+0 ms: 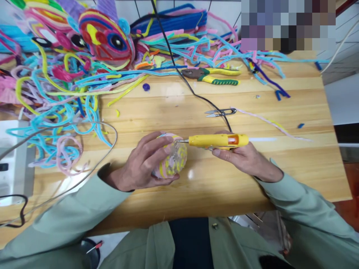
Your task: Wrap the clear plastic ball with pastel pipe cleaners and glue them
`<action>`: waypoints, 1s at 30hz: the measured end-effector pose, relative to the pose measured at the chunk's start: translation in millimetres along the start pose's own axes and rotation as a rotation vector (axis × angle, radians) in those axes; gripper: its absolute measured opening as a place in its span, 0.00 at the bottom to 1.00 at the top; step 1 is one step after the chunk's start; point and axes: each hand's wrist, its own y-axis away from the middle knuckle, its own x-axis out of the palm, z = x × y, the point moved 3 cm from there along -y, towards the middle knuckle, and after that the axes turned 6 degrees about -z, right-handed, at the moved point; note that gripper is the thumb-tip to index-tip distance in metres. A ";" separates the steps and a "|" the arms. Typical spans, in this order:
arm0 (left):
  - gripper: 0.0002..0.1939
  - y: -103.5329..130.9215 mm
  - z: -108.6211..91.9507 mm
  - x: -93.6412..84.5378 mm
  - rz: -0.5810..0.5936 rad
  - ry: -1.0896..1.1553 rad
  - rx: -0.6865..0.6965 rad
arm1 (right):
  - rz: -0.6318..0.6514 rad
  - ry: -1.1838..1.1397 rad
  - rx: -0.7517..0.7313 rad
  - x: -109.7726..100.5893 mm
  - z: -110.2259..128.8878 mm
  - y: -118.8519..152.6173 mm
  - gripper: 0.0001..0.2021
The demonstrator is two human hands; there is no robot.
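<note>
My left hand [148,160] is wrapped round a rounded piece [175,160] made of pink and yellow fuzzy stems, with clear, shiny glue on the side facing right. In my right hand [241,155] is a yellow glue gun [210,140], its metal nozzle pointing left at the upper part of the piece. The nozzle tip is at or very near the glued surface; contact is hard to tell. A clear glue stick [262,139] sticks out of the gun's rear, and a black cord runs up from it.
Small snips [220,112] lie beyond the gun, under the black cord [193,91]. Green-yellow pliers [213,76] rest farther back. Tangled fuzzy stems [61,104] and a colourful mask-like craft [105,39] fill the left and back. A white power strip [12,164] sits at left.
</note>
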 end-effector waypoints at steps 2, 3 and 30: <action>0.46 1.0 0.7 0.6 0.008 0.000 0.002 | -0.001 -0.004 0.001 0.6 -1.5 -0.9 0.12; 0.46 1.4 0.7 0.9 0.010 -0.008 0.010 | -0.001 -0.007 0.005 1.1 -2.0 -1.2 0.12; 0.32 1.2 -1.8 6.2 -0.074 -0.062 0.103 | -0.028 0.097 -0.153 5.6 -1.1 -2.4 0.10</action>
